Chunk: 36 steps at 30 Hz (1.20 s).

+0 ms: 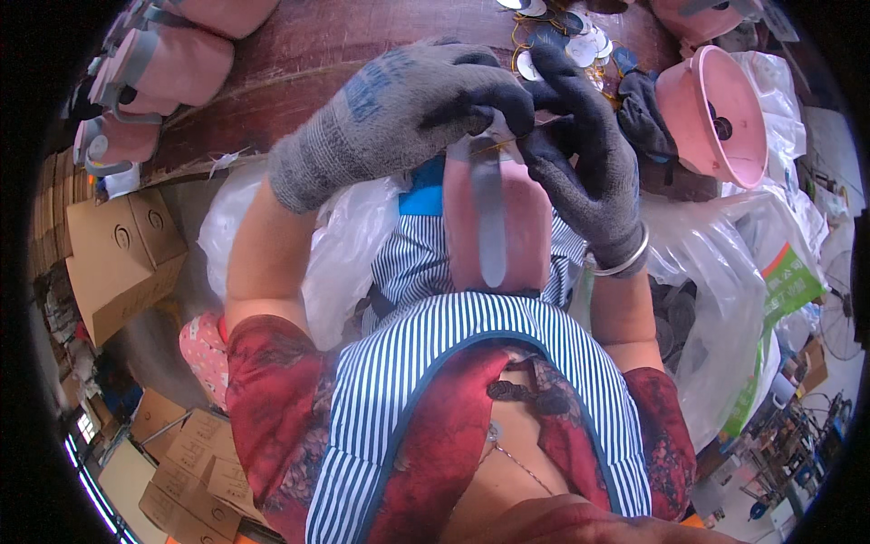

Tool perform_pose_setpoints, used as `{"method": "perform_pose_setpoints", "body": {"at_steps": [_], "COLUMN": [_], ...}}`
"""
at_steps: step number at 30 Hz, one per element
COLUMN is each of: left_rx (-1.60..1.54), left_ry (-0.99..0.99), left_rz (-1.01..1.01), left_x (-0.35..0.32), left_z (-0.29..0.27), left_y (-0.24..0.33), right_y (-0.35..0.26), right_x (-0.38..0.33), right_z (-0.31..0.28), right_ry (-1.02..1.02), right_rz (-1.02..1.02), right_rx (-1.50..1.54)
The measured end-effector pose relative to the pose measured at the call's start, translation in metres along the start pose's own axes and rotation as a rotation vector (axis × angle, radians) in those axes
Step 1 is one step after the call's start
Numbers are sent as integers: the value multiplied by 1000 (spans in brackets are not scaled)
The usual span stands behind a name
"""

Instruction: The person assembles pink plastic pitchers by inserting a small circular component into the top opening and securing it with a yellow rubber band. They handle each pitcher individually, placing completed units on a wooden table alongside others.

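Grey gloves with dark fingers cover both my hands. My left hand [426,100] is bent over at the table's near edge, its fingers pinched together. Facing it, my right hand [584,150] has its thumb and fingers drawn in, with one finger raised. A thin yellow string [494,145] stretches between the fingertips of both hands; whether a tag hangs on it is hidden. Just below, a pink jug [462,231] with a grey handle [489,218] rests in my lap, its top partly behind my fingers.
Round silver tags [584,47] with yellow strings lie piled on the dark red table [290,68]. Pink jugs [186,68] stand at left, and a pink basin-like part [698,113] at right. A dark glove [643,113], plastic bags [707,263] and cardboard boxes [113,263] lie around.
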<state>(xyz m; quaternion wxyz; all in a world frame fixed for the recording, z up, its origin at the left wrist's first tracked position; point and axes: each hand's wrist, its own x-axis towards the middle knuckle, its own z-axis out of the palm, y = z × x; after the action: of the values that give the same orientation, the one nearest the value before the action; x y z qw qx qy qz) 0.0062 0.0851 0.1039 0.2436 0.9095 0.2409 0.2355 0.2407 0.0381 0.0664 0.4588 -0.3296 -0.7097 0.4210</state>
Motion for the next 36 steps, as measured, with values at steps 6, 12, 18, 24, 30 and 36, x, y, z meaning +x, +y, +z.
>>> {"method": "perform_pose_setpoints", "body": {"at_steps": [6,12,18,24,30,36], "left_rx": [325,-131,-366,-412,335,379], "left_ry": [-152,65,464,1117,158,274], "left_rz": [212,-116,-531,-488,-638,-135], "left_x": [21,2,-54,-98,-93,-65], "left_z": [-17,-17,74,97,75,91], "left_y": [18,-71,-49,11,12,21], "right_y": [10,13,20,23,32,39], "right_x": [-48,-55,-64,-49,-67,-65], "right_z": [22,24,19,22,33,37], "right_ry": [31,-96,-138,-239,-33,66], "right_rz": [-97,-209,-114,-17,-46,-105], "right_rx": [-416,-745,-731,-569,-613,-450]}}
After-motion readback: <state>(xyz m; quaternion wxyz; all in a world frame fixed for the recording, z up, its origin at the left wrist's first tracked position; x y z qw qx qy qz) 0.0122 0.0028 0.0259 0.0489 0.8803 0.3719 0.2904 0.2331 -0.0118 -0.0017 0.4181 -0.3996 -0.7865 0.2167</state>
